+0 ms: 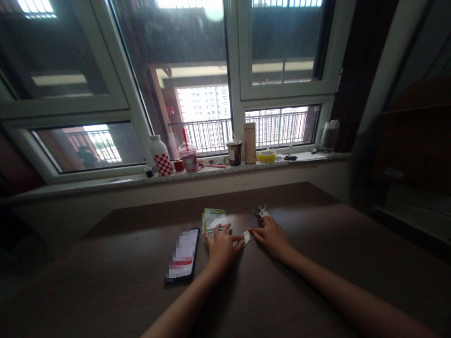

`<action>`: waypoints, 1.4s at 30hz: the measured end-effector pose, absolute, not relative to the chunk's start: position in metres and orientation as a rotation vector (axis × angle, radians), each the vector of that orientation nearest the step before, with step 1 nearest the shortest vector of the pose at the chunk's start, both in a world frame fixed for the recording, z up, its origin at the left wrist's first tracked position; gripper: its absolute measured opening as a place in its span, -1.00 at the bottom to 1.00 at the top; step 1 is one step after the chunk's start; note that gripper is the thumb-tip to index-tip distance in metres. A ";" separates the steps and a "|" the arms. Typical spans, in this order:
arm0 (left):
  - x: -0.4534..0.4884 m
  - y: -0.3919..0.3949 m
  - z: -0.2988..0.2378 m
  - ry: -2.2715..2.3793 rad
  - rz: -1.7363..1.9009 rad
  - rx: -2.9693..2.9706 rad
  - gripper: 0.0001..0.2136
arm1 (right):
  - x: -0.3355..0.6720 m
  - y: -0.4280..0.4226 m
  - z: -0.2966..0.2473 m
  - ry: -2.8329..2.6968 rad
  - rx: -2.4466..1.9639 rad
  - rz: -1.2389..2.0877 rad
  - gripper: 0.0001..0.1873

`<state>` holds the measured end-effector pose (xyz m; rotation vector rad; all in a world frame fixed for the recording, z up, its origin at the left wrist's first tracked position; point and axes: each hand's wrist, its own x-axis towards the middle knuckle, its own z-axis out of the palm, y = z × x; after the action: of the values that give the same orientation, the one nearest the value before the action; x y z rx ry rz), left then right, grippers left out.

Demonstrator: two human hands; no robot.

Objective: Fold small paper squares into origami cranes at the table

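A small piece of white paper (246,237) lies at the table between my two hands. My left hand (221,249) pinches its left edge between thumb and index finger, with the other fingers spread towards a stack of green-and-white cards (215,217). The fingertips of my right hand (272,237) close on the paper's upper right corner. Just beyond my right hand sits a small crumpled heap of coloured and white scraps (261,211), partly hidden by the fingers. A phone (185,256) with a lit screen rests left of my left hand.
The brown table (303,300) runs up to a window sill (105,184). Along the sill stand a red-checked white bottle (162,159), a pink drink cup (188,157), a dark drink cup (234,152), a tan flask (250,143), yellow tape (267,156) and a clear jar (330,136).
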<state>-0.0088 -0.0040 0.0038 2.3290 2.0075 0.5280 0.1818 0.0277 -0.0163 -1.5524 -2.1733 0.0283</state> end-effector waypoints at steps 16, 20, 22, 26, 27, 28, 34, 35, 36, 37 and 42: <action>-0.009 -0.003 0.002 2.007 0.547 2.310 -0.79 | 0.187 0.033 -0.027 -2.178 -1.471 0.022 -0.66; -0.009 -0.003 0.002 2.009 0.552 2.317 -0.80 | 0.189 0.031 -0.027 -2.262 -1.358 0.102 -0.68; -0.009 -0.002 0.002 2.011 0.540 2.313 -0.79 | 0.189 0.030 -0.025 -2.287 -1.355 0.129 -0.68; -0.009 -0.003 0.004 2.009 0.531 2.312 -0.79 | 0.188 0.029 -0.022 -2.316 -1.371 0.148 -0.68; -0.009 -0.003 0.005 2.008 0.531 2.314 -0.79 | 0.188 0.029 -0.021 -2.316 -1.386 0.151 -0.68; -0.009 -0.003 0.005 2.010 0.531 2.314 -0.79 | 0.187 0.029 -0.021 -2.310 -1.406 0.154 -0.68; -0.008 -0.004 0.004 2.016 0.516 2.320 -0.78 | 0.182 0.027 -0.017 -2.248 -1.507 0.128 -0.67; -0.008 -0.004 0.003 2.015 0.524 2.327 -0.78 | 0.181 0.027 -0.017 -2.241 -1.520 0.119 -0.67; -0.008 -0.003 0.001 2.015 0.533 2.334 -0.78 | 0.180 0.026 -0.016 -2.235 -1.533 0.110 -0.67; -0.008 -0.003 0.000 2.014 0.541 2.340 -0.77 | 0.180 0.026 -0.016 -2.229 -1.546 0.104 -0.68; -0.006 -0.003 -0.001 2.010 0.540 2.347 -0.76 | 0.179 0.029 -0.017 -2.204 -1.574 0.071 -0.66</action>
<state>-0.0060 -0.0029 -0.0008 2.3469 2.0102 0.5405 0.1790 0.0292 -0.0175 -1.5738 -2.2041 0.0714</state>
